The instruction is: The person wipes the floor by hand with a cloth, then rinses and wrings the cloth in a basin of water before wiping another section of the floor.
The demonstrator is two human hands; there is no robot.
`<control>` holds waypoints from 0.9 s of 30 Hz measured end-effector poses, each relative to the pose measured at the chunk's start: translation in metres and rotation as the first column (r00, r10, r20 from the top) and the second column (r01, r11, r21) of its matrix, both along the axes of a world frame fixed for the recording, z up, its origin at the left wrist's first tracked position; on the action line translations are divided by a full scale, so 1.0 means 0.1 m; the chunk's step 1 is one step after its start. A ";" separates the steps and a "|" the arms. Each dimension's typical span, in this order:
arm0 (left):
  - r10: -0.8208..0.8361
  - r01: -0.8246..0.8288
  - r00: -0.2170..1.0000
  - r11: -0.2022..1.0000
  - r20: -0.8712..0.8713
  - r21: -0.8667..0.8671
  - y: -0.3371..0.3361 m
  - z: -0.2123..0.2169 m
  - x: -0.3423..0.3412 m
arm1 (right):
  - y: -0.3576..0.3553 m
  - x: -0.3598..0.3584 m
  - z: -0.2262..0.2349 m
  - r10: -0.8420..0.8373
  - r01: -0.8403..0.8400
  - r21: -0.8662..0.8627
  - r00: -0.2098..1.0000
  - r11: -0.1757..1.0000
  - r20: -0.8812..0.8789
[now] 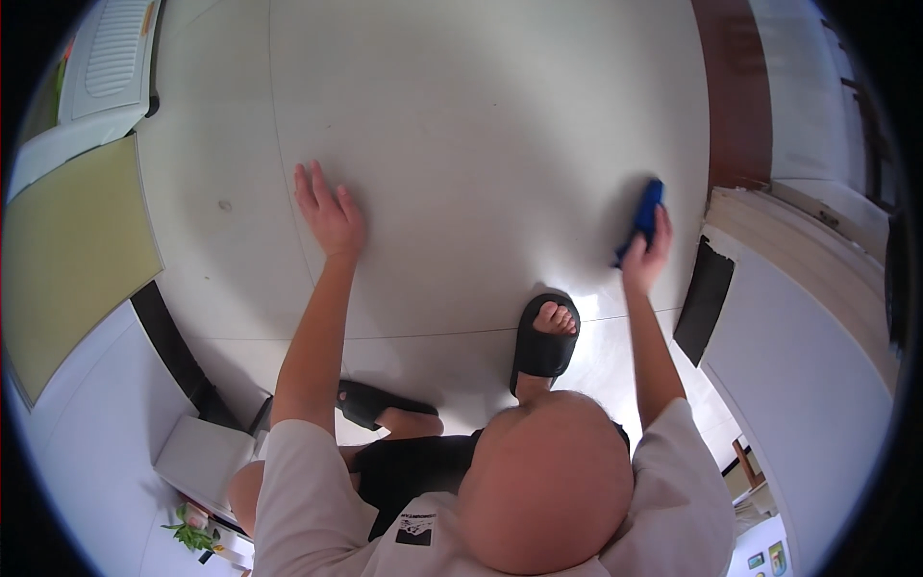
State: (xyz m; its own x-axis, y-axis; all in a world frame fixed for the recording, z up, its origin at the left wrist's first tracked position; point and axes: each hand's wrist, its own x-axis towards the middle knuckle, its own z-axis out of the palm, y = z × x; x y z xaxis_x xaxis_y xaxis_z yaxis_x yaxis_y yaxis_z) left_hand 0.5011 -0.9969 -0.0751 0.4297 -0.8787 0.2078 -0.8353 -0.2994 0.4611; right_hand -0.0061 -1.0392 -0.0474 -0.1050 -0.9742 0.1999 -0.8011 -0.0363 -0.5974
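Note:
My right hand (650, 252) is closed on a folded blue cloth (646, 213), pressed against the pale tiled floor (461, 173) at the right. The cloth stands out beyond my fingers on the left, and its underside is hidden. Over on the left, my left hand (333, 219) is open with its fingers apart, palm toward the floor. It holds nothing and seems to rest on the tile.
Black slippers, one by my right foot (548, 346) and one on my left foot (370, 404), are near me. A white appliance (111, 58) and a yellowish panel (82, 255) border the left. A red-brown threshold strip (738, 96) and a doorframe (769, 226) lie right. A grey box (202, 452) stands lower left.

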 end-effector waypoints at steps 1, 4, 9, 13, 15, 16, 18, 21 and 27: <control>0.006 -0.006 1.000 1.000 -0.006 -0.006 0.00 0.01 0.00 | 0.14 -0.28 0.00 -0.038 0.041 0.053 0.998 0.998 -0.051; -0.023 0.022 0.999 0.999 -0.037 -0.024 -0.02 0.01 -0.02 | 0.26 -0.70 -0.06 -0.056 0.061 0.011 0.968 0.998 -0.246; -0.017 0.018 0.993 1.000 -0.116 0.008 0.05 0.05 0.05 | -0.24 0.20 -0.31 -0.124 0.116 -0.053 0.975 0.992 -0.185; -0.140 0.151 0.988 0.970 -0.069 0.190 0.16 0.26 0.21 | -0.75 1.60 -0.28 0.006 0.008 0.062 0.976 0.998 -0.220; -0.207 0.229 0.971 0.945 -0.117 0.232 0.20 0.48 0.24 | -0.90 2.15 -0.32 0.113 -0.108 0.034 0.965 0.994 -0.235; -0.275 0.311 0.948 0.910 -0.162 0.273 0.23 0.61 0.28 | -0.93 2.41 -0.33 0.197 -0.205 -0.009 0.951 0.979 -0.240; -0.345 0.376 0.927 0.860 -0.149 0.345 0.41 0.88 0.53 | -0.92 2.98 -0.30 0.355 -0.365 -0.027 0.919 0.931 -0.171; -0.419 0.430 0.897 0.761 -0.137 0.485 0.71 1.27 1.01 | -0.87 3.41 -0.20 0.433 -0.435 -0.024 0.900 0.900 -0.055; -0.381 0.380 0.919 0.787 -0.102 0.485 0.96 1.24 1.41 | -1.70 2.44 0.00 0.357 -0.425 0.088 0.841 0.901 0.406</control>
State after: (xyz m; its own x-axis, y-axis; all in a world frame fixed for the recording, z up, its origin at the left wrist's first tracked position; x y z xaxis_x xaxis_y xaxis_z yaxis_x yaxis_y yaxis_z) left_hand 0.6417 -0.9012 0.0487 0.0388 -0.9563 -0.2898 -0.9297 -0.1408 0.3403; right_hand 0.2376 -1.2088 -0.0472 0.2584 -0.9646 0.0530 -0.4586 -0.1708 -0.8721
